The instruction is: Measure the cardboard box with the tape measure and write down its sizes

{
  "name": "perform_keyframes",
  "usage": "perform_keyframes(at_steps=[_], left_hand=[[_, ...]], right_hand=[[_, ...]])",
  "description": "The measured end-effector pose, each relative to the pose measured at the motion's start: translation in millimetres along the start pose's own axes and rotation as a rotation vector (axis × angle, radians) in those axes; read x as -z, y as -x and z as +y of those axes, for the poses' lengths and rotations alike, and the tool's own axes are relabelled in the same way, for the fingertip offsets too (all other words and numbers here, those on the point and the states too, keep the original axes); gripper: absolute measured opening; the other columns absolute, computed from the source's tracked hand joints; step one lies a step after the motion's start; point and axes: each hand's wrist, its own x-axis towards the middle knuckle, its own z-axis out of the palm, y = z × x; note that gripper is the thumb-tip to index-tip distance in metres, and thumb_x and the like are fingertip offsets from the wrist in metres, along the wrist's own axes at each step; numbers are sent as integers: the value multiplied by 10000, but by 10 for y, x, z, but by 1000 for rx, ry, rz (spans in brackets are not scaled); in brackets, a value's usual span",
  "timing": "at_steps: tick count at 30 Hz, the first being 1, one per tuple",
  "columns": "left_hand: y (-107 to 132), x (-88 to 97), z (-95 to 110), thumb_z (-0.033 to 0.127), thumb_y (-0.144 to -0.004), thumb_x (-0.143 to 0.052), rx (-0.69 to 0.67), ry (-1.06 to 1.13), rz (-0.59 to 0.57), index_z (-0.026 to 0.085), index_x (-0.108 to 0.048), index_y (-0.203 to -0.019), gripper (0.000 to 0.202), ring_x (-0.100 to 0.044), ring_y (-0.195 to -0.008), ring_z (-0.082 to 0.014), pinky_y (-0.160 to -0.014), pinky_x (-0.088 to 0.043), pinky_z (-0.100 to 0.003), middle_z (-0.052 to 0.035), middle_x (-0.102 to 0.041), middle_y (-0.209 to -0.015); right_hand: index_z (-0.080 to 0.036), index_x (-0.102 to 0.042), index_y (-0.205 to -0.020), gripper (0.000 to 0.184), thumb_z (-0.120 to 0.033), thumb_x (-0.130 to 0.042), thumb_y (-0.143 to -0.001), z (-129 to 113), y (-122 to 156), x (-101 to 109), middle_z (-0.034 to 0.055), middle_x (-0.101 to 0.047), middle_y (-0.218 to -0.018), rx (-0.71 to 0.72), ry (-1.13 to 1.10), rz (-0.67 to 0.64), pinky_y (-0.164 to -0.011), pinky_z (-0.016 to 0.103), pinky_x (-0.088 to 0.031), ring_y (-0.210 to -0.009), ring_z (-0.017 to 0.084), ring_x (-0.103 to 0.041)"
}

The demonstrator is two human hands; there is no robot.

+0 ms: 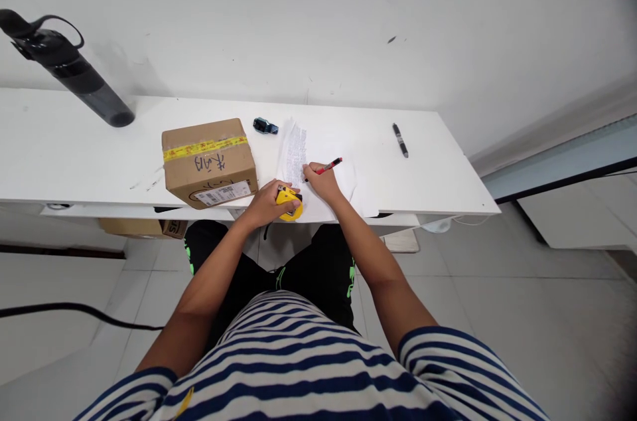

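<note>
My left hand [267,202] is wrapped round a yellow and black tape measure [290,203] at the front edge of the desk. In my right hand [321,180] is a red pen [332,167], its tip down on a sheet of paper [297,149] covered in small writing. More white sheets lie under and beside that one. Just left of my left hand sits a taped cardboard box [209,162] with a label and marker writing on it.
Behind the box's right side lies a small dark blue object [265,126]. A black and grey pen [400,141] rests on the right of the white desk [428,182]. A tall dark bottle [84,79] stands at the left, near the wall. Below the desktop, another cardboard box [134,227] shows.
</note>
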Motion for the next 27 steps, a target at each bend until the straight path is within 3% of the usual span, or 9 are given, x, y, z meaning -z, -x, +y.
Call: perform_keyframes(at_steps=[9, 13, 22, 27], left_hand=[[10, 9, 54, 504, -842, -693, 27, -49, -14, 236, -693, -1166, 420, -613, -1284, -284, -1115, -457, -440, -87, -681, -1302], [4, 2, 37, 504, -841, -693, 25, -39, -14, 237, -692, -1167, 421, -604, -1298, -290, -1111, -462, -448, -92, -676, -1323], [1, -4, 18, 479, -827, -718, 4, -14, -6, 243, -689, -1127, 383, -592, -1316, -282, -1120, -455, -460, -88, -707, -1262], [-2, -5, 4, 474, -847, -696, -24, -28, -3, 237, -685, -1144, 379, -607, -1300, -282, -1097, -471, -452, -94, -707, -1244]], right_hand=[[-240, -423, -523, 375, -410, -499, -849, 47, -13, -7, -31, -464, -522, -1, 8, 58, -620, 300, -371, -584, 143, -453], [-237, -441, -522, 377, -429, -519, -837, 56, -20, 0, -29, -491, -533, 5, -2, 27, -627, 297, -388, -594, 143, -481], [-250, -367, -541, 385, -408, -515, -859, 61, -7, -17, -45, -415, -517, -1, 3, 113, -606, 293, -365, -575, 135, -424], [-246, -382, -534, 377, -395, -537, -843, 56, -12, 1, -48, -429, -514, -3, -2, 98, -605, 288, -369, -573, 133, -439]])
